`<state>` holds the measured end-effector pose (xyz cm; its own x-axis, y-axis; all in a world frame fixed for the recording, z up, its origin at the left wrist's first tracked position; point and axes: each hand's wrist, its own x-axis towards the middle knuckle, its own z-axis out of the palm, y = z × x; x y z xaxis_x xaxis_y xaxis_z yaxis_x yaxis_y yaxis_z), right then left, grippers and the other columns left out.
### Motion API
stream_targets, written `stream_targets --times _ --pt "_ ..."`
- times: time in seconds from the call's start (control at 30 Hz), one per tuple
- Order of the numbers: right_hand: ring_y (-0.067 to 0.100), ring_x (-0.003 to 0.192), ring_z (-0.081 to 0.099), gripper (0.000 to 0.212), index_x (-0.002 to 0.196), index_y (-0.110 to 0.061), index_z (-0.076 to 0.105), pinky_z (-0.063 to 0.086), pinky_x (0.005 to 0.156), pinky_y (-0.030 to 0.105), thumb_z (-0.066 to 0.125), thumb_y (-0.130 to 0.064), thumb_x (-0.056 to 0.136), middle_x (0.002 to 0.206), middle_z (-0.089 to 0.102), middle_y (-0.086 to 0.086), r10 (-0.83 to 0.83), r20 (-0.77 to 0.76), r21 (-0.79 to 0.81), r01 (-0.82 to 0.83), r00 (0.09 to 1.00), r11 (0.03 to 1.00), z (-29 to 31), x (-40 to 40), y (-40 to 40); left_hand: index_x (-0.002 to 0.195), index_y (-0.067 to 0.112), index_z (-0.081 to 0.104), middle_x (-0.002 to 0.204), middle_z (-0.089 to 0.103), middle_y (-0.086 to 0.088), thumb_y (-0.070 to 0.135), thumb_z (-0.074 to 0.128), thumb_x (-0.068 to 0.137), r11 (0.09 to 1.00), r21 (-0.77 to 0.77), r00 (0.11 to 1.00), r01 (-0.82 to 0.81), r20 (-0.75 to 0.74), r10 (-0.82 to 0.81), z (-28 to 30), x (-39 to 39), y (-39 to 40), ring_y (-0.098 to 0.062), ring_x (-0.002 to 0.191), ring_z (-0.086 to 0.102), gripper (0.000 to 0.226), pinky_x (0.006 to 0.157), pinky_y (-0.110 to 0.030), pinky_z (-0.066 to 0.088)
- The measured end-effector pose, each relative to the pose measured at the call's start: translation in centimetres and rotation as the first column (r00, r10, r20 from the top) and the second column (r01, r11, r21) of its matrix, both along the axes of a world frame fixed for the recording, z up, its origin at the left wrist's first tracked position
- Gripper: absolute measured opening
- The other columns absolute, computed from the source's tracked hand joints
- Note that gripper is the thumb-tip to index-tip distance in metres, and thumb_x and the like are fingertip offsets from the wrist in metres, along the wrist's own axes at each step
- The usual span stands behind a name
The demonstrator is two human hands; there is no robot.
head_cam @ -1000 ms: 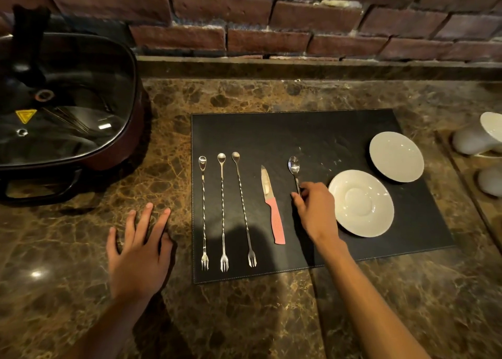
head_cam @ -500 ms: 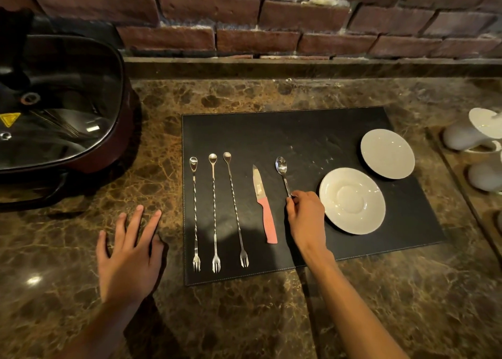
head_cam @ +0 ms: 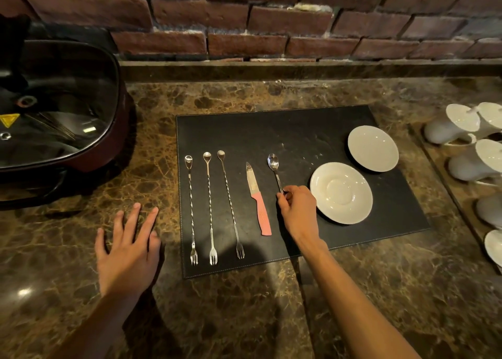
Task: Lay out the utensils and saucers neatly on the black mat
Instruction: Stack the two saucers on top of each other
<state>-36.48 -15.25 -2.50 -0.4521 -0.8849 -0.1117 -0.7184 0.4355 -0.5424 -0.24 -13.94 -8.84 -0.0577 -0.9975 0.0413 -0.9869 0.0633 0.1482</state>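
On the black mat [head_cam: 298, 130] lie three long twisted bar spoons with fork ends [head_cam: 209, 209] side by side at the left. Right of them is a knife with a pink handle [head_cam: 258, 198], then a small steel spoon [head_cam: 273, 164]. My right hand [head_cam: 297, 212] pinches the spoon's handle end, the bowl pointing away from me. Two white saucers sit at the right: a near one [head_cam: 341, 193] and a far one [head_cam: 373, 148]. My left hand [head_cam: 127, 252] rests flat on the counter left of the mat, fingers spread.
A dark electric pot with a glass lid [head_cam: 57, 106] stands at the far left. White cups [head_cam: 461, 130] lie on a wooden tray at the right edge. A brick wall [head_cam: 258, 19] runs behind the marble counter [head_cam: 244, 318].
My right hand stays on the spoon's handle and has shifted it only slightly. The left hand stays flat on the counter. The view has drifted a little.
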Motion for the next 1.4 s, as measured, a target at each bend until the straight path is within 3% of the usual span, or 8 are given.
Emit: stream_targets --times 0.13,0.27,0.5,0.73,0.9,1.07,1.27,1.4 --pt "0.019 0.075 0.061 0.017 0.102 -0.014 0.070 0.051 0.075 0.037 0.069 -0.027 0.090 0.085 0.065 0.004 -0.035 0.085 -0.088 0.043 0.996 0.995 1.2 0.0 0.6 0.157 0.040 0.037 0.171 0.029 0.005 0.042 0.028 0.102 0.999 0.043 1.000 -0.010 -0.027 0.011 1.3 -0.5 -0.3 -0.026 0.157 0.026 0.057 0.125 -0.056 0.011" --pt "0.009 0.070 0.059 0.021 0.105 -0.022 0.068 0.046 0.067 0.024 0.073 -0.033 0.087 0.087 0.064 -0.004 -0.006 0.129 -0.150 0.026 0.992 0.988 2.5 0.0 0.9 0.155 0.037 0.043 0.171 0.029 0.003 0.042 0.029 0.101 0.998 0.056 0.986 0.016 -0.168 -0.007 3.8 -1.7 -0.9 -0.022 0.156 0.029 0.056 0.123 -0.056 0.021" --pt "0.006 0.098 0.059 0.046 0.126 -0.022 0.062 0.046 0.085 0.018 0.070 -0.044 0.087 0.114 0.062 -0.007 0.166 0.156 -0.208 -0.132 0.974 0.969 4.8 1.2 1.8 0.147 0.028 0.057 0.161 0.047 -0.006 0.036 0.036 0.102 0.985 -0.066 0.964 0.162 -0.204 -0.172 8.6 -4.9 -2.2 -0.029 0.142 0.049 0.051 0.113 -0.050 0.033" --pt "0.002 0.108 0.052 0.042 0.128 -0.025 0.059 0.046 0.092 0.021 0.066 -0.043 0.091 0.123 0.061 -0.009 0.244 0.115 -0.261 -0.208 0.963 0.943 7.5 0.1 3.1 0.146 0.027 0.058 0.153 0.055 -0.003 0.041 0.032 0.104 0.969 -0.075 0.936 0.236 -0.251 -0.248 11.2 -8.4 -2.4 -0.025 0.139 0.051 0.052 0.112 -0.046 0.035" --pt "-0.002 0.099 0.055 0.043 0.125 -0.028 0.062 0.040 0.079 0.006 0.070 -0.045 0.087 0.114 0.059 -0.018 0.169 0.144 -0.302 -0.120 0.975 0.946 9.5 -4.4 3.7 0.154 0.033 0.047 0.156 0.050 0.006 0.046 0.034 0.108 0.917 0.044 0.853 0.396 -0.388 -0.349 13.3 -14.0 -3.7 -0.017 0.144 0.044 0.049 0.117 -0.040 0.031" --pt "0.009 0.096 0.063 0.045 0.124 -0.023 0.063 0.054 0.086 0.027 0.074 -0.041 0.084 0.114 0.066 -0.007 0.106 0.206 -0.255 -0.051 0.973 0.966 10.1 -11.6 3.7 0.153 0.039 0.045 0.155 0.049 0.007 0.057 0.042 0.104 0.801 0.197 0.788 0.566 -0.415 -0.454 15.6 -23.0 -5.8 -0.015 0.144 0.043 0.052 0.114 -0.041 0.034" --pt "0.005 0.079 0.063 0.044 0.121 -0.019 0.064 0.043 0.064 0.007 0.074 -0.042 0.085 0.096 0.069 -0.004 0.003 0.250 -0.173 0.041 0.968 0.984 9.7 -21.0 3.4 0.142 0.033 0.060 0.124 0.061 0.000 0.047 0.054 0.103 0.732 0.348 0.751 0.585 -0.572 -0.328 15.7 -34.1 -8.4 -0.019 0.121 0.058 0.042 0.094 -0.030 0.041" --pt "0.008 0.077 0.067 0.047 0.123 -0.013 0.062 0.052 0.069 0.017 0.072 -0.042 0.087 0.083 0.072 -0.003 -0.105 0.305 -0.044 0.124 0.947 0.991 8.3 -26.9 2.6 0.142 0.031 0.061 0.124 0.061 0.004 0.042 0.061 0.102 0.699 0.445 0.746 0.559 -0.639 -0.189 14.6 -39.9 -10.0 -0.015 0.118 0.058 0.042 0.097 -0.026 0.040"
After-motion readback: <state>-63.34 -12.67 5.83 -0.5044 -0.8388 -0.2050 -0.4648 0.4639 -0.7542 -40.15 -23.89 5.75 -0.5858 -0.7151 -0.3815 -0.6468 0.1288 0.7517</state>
